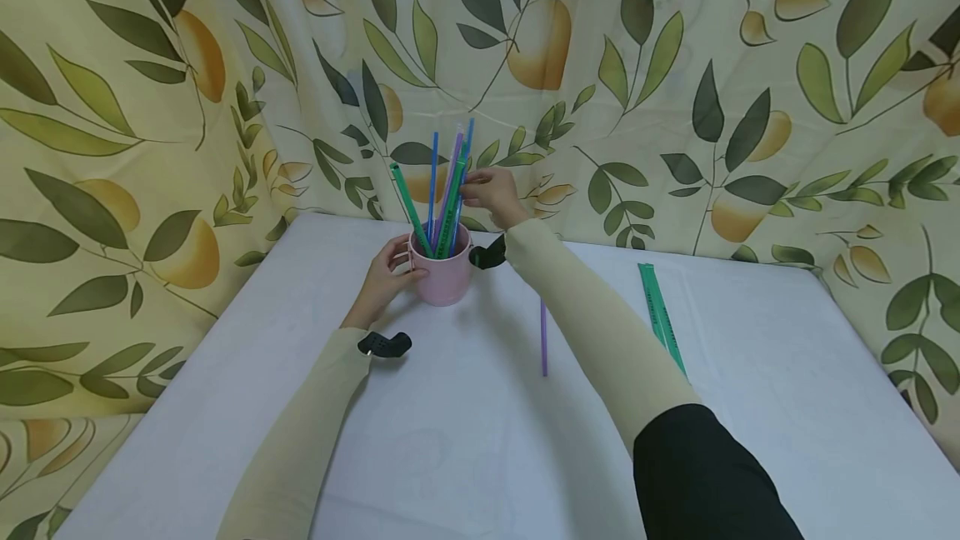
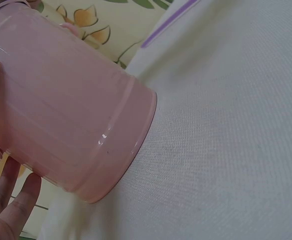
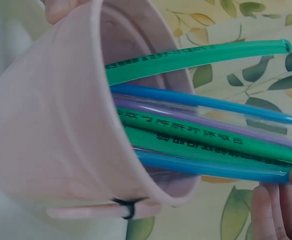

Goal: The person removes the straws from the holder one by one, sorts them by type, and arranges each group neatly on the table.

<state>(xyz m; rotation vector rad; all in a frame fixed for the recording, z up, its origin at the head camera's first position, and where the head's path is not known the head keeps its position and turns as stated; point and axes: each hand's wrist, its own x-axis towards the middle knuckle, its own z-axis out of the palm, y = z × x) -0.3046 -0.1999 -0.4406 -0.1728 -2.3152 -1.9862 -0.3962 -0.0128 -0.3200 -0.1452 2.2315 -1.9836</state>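
Observation:
A pink bucket [image 1: 442,286] stands upright toward the back of the table. My left hand [image 1: 384,280] holds its left side, thumb on the near wall and fingers around the far side. Several straws rise from the bucket: green-wrapped straws [image 3: 185,60], a purple straw [image 3: 185,117] and blue straws [image 3: 185,98]. At the bucket's right, my right hand [image 1: 495,194] pinches a blue straw [image 3: 220,167] above the rim, its lower end inside the bucket. The wall of the bucket hides the straws' bottoms.
A purple straw [image 1: 543,344] lies on the white table [image 1: 450,432], partly behind the right forearm. Farther right lies a green-wrapped straw [image 1: 660,311], its near end by the right sleeve. A patterned curtain [image 1: 480,40] hangs along the back edge.

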